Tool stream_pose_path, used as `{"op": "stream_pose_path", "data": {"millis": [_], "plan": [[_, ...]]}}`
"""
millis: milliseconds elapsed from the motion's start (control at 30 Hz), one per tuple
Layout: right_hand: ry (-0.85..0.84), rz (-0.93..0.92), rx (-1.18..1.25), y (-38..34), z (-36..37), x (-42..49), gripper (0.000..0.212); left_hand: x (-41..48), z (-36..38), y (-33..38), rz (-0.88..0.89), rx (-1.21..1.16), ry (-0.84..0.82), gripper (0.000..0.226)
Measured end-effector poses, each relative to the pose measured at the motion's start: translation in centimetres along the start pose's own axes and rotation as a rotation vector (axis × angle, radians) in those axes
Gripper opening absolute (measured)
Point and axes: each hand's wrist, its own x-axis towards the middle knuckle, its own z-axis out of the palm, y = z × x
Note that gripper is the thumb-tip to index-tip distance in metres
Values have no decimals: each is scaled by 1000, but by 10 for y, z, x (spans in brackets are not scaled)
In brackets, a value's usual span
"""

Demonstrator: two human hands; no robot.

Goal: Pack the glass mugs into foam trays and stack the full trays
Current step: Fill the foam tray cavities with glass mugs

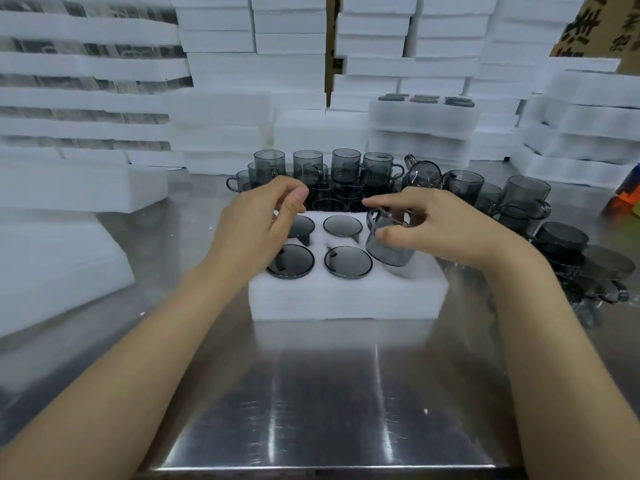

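While the right hand (pixel 436 226) grasps a smoked-glass mug (pixel 388 249), thumb on the wall nearer the camera and fingers curled over the top, the mug hangs tilted at the right end of the foam tray (pixel 346 296). Its lower end meets the near-right pocket, and its handle points away from the person. The mug lies under and to the left of that hand's palm. Four more mugs (pixel 348 262) sit sunk in the left and middle pockets, showing only dark round faces. The far-right pocket is hidden behind the held mug and fingers. The left hand (pixel 256 223) hovers over the tray's far-left corner with fingers loosely curled and nothing visibly held, partly covering the mug there. The tray rests on a steel bench (pixel 329 393). Loose mugs (pixel 308 168) crowd the bench just behind the tray, with a further group (pixel 526 195) to its right. Stacked foam trays (pixel 256 74) rise behind, one filled tray (pixel 422 114) topping a low pile.
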Motion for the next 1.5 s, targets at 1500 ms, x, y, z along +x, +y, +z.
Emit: {"op": "stream_pose_path", "data": {"millis": [1500], "plan": [[174,-153,-144,-21,49,7,44,3,5,-8,-200,-166,72,41]]}}
